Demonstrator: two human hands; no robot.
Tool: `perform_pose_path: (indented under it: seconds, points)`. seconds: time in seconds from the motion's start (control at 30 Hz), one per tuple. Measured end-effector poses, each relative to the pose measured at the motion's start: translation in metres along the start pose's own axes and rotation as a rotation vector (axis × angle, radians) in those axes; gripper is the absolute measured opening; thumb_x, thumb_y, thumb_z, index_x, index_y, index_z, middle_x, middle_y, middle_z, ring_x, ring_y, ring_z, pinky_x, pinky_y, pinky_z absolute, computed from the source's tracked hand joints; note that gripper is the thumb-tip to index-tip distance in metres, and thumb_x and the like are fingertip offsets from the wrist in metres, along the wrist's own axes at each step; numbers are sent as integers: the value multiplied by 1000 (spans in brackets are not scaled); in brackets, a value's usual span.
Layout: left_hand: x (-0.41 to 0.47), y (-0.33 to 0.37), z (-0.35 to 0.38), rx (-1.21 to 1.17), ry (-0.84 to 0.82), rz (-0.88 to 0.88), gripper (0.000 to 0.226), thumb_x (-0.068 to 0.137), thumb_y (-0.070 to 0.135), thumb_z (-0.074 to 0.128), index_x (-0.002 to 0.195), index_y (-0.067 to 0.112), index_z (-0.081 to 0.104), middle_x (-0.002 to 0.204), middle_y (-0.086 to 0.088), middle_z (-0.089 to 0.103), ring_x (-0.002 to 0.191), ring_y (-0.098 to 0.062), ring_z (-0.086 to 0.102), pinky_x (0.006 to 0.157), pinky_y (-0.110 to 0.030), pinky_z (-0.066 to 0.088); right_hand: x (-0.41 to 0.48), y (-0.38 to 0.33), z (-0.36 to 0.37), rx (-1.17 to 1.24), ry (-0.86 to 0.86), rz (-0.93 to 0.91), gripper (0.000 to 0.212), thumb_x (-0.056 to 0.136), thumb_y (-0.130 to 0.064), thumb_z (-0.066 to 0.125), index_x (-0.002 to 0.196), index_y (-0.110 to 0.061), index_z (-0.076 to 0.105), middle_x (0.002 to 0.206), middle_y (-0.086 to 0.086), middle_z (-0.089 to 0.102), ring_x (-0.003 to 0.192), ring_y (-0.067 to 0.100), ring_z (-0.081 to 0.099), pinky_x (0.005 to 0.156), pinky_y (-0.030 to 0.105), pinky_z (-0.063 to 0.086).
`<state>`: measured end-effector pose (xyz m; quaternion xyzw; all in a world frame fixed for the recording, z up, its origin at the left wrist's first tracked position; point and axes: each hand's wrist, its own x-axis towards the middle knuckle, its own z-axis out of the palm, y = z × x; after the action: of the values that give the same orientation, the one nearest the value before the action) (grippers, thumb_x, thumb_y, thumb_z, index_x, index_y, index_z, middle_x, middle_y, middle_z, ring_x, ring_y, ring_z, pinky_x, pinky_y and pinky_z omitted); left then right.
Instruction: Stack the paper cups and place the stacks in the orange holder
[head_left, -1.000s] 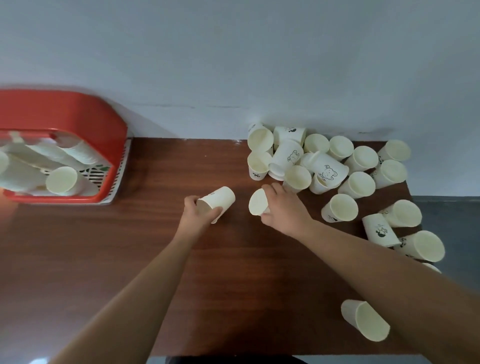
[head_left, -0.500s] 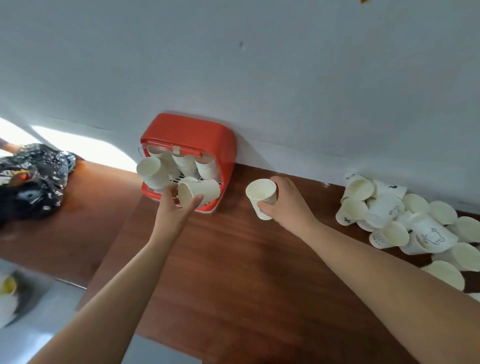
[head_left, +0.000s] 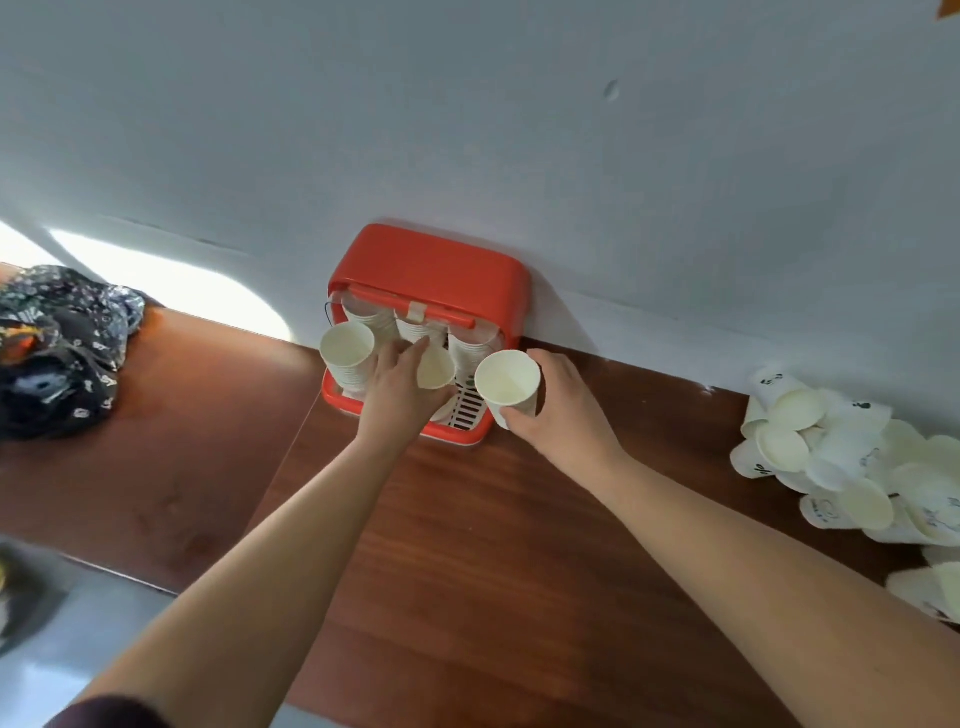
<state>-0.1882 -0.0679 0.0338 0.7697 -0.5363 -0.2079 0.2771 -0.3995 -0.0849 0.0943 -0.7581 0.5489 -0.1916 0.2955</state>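
The orange holder (head_left: 431, 265) stands against the wall at the back of the wooden table, with several stacks of white paper cups inside; one stack (head_left: 349, 358) leans out at its left. My left hand (head_left: 400, 389) reaches into the holder's mouth and grips a paper cup (head_left: 435, 368) there. My right hand (head_left: 561, 410) holds another paper cup (head_left: 508, 384) just right of the holder's front, its opening facing me. A pile of loose paper cups (head_left: 852, 467) lies at the right side of the table.
The brown wooden table (head_left: 467, 545) runs along a pale wall. A dark patterned bundle of cloth (head_left: 57, 348) lies at the far left. A grey floor shows below the table's left edge.
The view swung left from the cup pile to the holder. Both hands carried their cups to the holder; my left hand now has its cup inside the holder's opening.
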Motion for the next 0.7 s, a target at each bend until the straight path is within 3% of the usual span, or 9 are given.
perform_pose_path:
  seconds: [0.17,0.37,0.47,0.57,0.7]
  points:
    - [12,-11,7,-137,-1,4,74,80,34,81,144,16,49,137,-3,45,128,-19,43,104,-29,36,9,-5,17,41,19,67,70,79,-31,79,138,-19,45,134,-2,49,121,13,50,89,20,40]
    - [5,-50,20,-84,-249,46,83,81,19,80,153,19,39,153,-8,37,139,-28,38,111,-49,39,13,1,26,34,-4,101,72,79,-31,80,140,-19,43,138,-2,48,124,13,48,91,18,38]
    - [7,-54,23,-134,-344,30,90,81,22,80,156,25,29,159,-8,32,144,-26,33,116,-45,33,16,0,31,44,-2,91,72,80,-32,79,141,-21,43,137,-4,48,124,12,48,91,17,38]
    - [6,-58,20,-220,-314,22,90,84,21,77,157,25,25,160,-4,32,147,-20,30,119,-41,28,20,-9,38,101,10,19,70,80,-35,80,139,-25,43,136,-8,48,123,5,46,94,17,41]
    - [-8,-57,3,-401,-107,-33,58,95,14,60,149,23,41,149,6,46,140,-15,42,117,-42,35,28,-21,54,211,-4,-59,71,80,-35,80,139,-30,42,137,-12,46,125,-1,43,99,18,43]
